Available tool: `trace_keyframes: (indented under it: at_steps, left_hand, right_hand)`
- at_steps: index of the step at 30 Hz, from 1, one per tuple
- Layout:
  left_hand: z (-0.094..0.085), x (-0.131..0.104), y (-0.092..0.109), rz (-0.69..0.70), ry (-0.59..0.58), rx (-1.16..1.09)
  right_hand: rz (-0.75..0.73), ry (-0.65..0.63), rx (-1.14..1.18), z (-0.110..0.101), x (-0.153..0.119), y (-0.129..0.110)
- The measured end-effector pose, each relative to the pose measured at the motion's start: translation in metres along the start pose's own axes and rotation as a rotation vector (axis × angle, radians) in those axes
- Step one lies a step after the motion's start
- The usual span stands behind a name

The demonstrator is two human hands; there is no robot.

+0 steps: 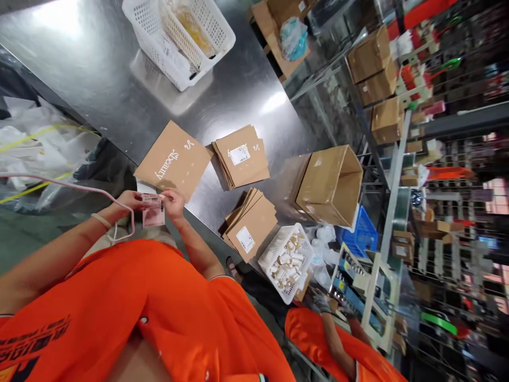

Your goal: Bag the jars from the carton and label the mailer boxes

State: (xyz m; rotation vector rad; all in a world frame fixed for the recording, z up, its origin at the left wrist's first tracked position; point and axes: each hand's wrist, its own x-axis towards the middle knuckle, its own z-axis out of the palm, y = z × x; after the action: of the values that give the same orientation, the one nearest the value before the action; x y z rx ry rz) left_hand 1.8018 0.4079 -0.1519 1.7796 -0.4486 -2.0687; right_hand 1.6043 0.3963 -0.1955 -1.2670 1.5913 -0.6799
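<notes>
A pinkish-white printed label (154,210) is held up at the table's near edge, between my two hands. My left hand (130,201) pinches its left side, and my right hand (173,203) pinches its upper right corner. Just beyond the hands, a flat brown cardboard mailer (175,158) with white lettering lies on the metal table (107,85). To its right sits a stack of similar mailers (243,159), the top one bearing a white label. Another fanned stack (251,228), also labelled on top, lies nearer the table's front edge.
White baskets (183,69) stand at the back. Right of the stacks are an open carton (334,183) and a basket of small wrapped items (287,262). A co-worker's gloved hand (321,303) is at lower right. Plastic bags (43,148) fill the left.
</notes>
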Motion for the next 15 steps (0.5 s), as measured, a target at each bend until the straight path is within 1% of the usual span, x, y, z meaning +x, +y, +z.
trace_keyframes:
  at_steps: [2, 3, 6, 8, 9, 12, 15]
  left_hand:
    - [0.001, 0.005, 0.002, -0.127, -0.065, 0.043]
    - [0.002, 0.008, 0.004, -0.159, -0.084, 0.055]
    - [0.006, 0.019, 0.012, -0.179, -0.115, 0.055]
    - [0.009, 0.026, 0.016, -0.193, -0.138, 0.059]
    - [0.010, 0.029, 0.016, -0.201, -0.147, 0.066]
    - [0.002, 0.034, 0.005, -0.211, -0.154, 0.111]
    - [-0.019, 0.031, -0.013, -0.181, -0.111, 0.206]
  right_hand:
    - [0.017, 0.093, -0.104, -0.014, 0.028, -0.007]
    - [0.041, 0.135, -0.157, -0.021, 0.045, -0.012]
    - [0.089, 0.225, -0.312, -0.038, 0.100, -0.025]
    - [0.104, 0.252, -0.416, -0.044, 0.129, -0.030]
    - [0.117, 0.259, -0.468, -0.045, 0.139, -0.032]
    - [0.144, 0.245, -0.588, -0.047, 0.153, -0.034]
    - [0.174, 0.271, -0.664, -0.044, 0.148, -0.037]
